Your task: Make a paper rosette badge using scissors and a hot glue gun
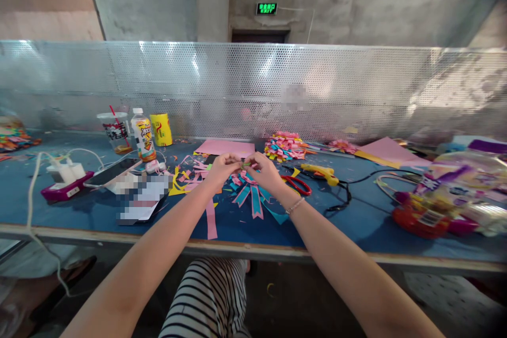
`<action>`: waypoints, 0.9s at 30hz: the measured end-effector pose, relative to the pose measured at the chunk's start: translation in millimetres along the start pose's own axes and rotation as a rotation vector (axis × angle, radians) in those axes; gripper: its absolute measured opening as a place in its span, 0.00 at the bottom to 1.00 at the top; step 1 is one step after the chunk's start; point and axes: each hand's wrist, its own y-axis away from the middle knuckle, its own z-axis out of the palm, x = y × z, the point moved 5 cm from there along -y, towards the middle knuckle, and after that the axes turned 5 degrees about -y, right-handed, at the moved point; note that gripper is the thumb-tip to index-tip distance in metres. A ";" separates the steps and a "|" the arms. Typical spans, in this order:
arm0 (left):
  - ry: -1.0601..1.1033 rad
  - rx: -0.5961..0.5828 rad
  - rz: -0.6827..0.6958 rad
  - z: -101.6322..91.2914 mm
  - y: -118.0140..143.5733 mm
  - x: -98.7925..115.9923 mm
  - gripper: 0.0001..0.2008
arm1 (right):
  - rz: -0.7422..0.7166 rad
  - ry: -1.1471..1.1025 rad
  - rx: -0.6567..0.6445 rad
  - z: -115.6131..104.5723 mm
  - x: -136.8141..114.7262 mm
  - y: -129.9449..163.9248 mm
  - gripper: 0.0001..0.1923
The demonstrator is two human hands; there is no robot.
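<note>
My left hand [225, 169] and my right hand [264, 171] meet over the middle of the table, thumbs and fingertips pinched together. Between them is a small greenish piece, too small to name. Just below my hands lies a rosette of blue and pink paper strips [253, 198], its notched tails fanned toward me. Whether my fingers touch the rosette, I cannot tell. To the left are pink and yellow paper scraps [186, 179] and a pink strip [211, 220]. Red-handled scissors [298, 185] rest close to my right hand.
A yellow glue gun [320, 173] with a black cord lies to the right. Colourful paper flowers [284, 146] and pink sheets [225, 147] sit behind. On the left are phones [113, 171], a power strip [65, 187], a bottle [143, 134] and a cup [114, 129]. A perforated metal screen [222, 90] borders the back.
</note>
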 end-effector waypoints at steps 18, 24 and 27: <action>0.085 -0.027 -0.056 2.9 2.3 -0.3 0.09 | 0.056 -0.043 0.017 -1.1 0.5 -0.3 0.00; 0.090 -0.044 -0.057 4.4 3.9 2.4 0.08 | 0.096 -0.095 0.048 -1.4 3.2 -0.4 0.01; 0.056 -0.044 -0.032 4.1 3.8 2.3 0.07 | 0.125 -0.131 0.057 -0.6 7.3 -0.5 0.02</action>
